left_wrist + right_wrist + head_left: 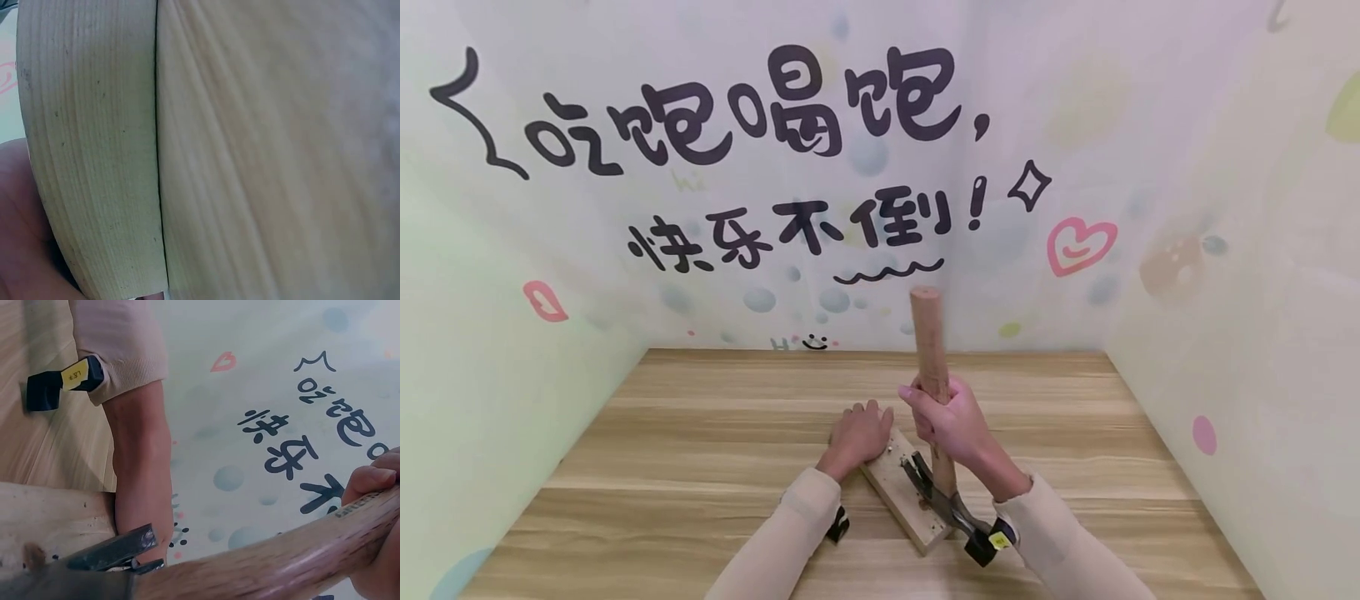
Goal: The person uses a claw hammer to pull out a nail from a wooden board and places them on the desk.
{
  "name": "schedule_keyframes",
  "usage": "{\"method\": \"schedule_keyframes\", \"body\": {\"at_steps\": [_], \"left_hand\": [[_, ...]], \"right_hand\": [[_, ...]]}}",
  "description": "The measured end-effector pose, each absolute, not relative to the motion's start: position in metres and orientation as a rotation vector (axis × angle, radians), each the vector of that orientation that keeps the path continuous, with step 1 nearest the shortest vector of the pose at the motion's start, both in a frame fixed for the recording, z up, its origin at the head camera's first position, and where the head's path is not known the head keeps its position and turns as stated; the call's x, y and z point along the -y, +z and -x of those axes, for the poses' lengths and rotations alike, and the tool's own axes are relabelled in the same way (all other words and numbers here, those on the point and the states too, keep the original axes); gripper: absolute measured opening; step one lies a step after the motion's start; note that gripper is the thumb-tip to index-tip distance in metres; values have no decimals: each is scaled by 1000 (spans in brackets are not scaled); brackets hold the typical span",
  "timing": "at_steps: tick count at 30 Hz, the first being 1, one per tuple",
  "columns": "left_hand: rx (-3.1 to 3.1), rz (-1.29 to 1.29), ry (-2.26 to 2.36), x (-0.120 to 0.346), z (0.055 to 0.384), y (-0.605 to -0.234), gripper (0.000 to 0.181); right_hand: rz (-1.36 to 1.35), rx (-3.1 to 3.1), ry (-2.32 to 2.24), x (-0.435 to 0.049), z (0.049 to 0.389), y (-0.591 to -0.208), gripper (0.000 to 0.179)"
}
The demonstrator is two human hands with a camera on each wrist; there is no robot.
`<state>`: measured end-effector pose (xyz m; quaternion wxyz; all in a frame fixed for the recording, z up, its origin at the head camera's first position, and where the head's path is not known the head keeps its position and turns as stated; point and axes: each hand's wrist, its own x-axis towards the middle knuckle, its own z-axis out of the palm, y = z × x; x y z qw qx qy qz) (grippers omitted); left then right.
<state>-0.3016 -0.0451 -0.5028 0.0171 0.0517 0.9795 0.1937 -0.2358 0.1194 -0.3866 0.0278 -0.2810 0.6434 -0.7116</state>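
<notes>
A light wooden board [901,493] lies slantwise on the table. My left hand [861,432] holds its far end, the fingers bent over the edge; in the left wrist view part of that hand [22,219] shows beside the board's long side face [94,150]. My right hand [955,421] grips the wooden handle of a claw hammer [943,473], which stands nearly upright, handle end up. The dark hammer head lies low over the board's near half, its claw pointing toward the left hand. In the right wrist view, the claw prongs [115,547] overlap the board's marked top.
A wood-grain table [700,467] spreads under the board. Behind it rises a pale printed wall [760,317] with large black lettering, and side walls enclose left and right. A black wrist camera [981,550] with a yellow label sits at the right cuff, near the hammer head.
</notes>
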Motion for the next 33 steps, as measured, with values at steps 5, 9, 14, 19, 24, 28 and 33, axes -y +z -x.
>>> {"method": "schedule_keyframes", "body": {"at_steps": [5,9,14,19,24,28,33], "left_hand": [[-3031,-149,606,46,301,-501,60],[-3028,-152,618,47,300,-501,60],[-3029,-164,626,47,300,-503,61],[-3027,-173,635,47,299,-503,60],[-3025,-159,620,48,298,-502,60],[-3026,-162,611,48,297,-502,61],[-3041,-176,615,47,297,-502,60]], "right_hand": [[1046,-1952,-2269,-131,226,-389,18],[1091,-1989,-2273,-137,219,-391,13],[1169,-1988,-2259,-140,213,-393,13],[1265,-1966,-2260,-143,208,-393,16],[1246,-2010,-2220,-145,205,-403,17],[1243,-1922,-2258,-141,203,-415,19],[1264,-1765,-2324,-138,205,-416,20]]}}
